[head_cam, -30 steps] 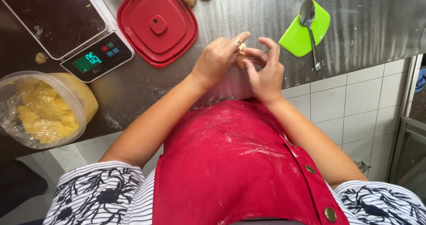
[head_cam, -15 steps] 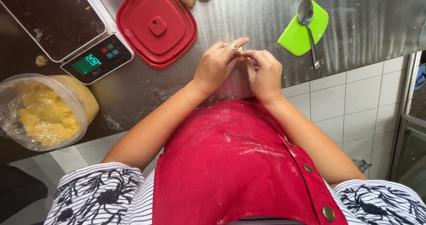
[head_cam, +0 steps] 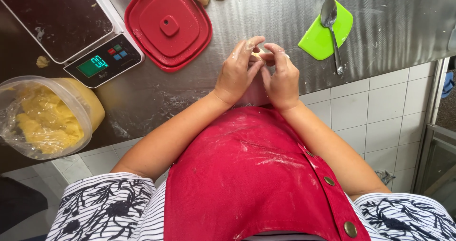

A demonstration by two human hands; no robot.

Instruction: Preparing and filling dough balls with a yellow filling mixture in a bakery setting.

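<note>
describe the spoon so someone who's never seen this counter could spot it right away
Start at the steel counter and go to its right part, past the red square lid and both hands. There a lime-green plastic scraper lies flat, and the metal spoon rests across it, bowl away from the person, handle toward the counter edge. It is the only shiny utensil there.

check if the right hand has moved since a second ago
Yes, slightly. The right hand has closed in toward the left hand, away from the green scraper.
</note>
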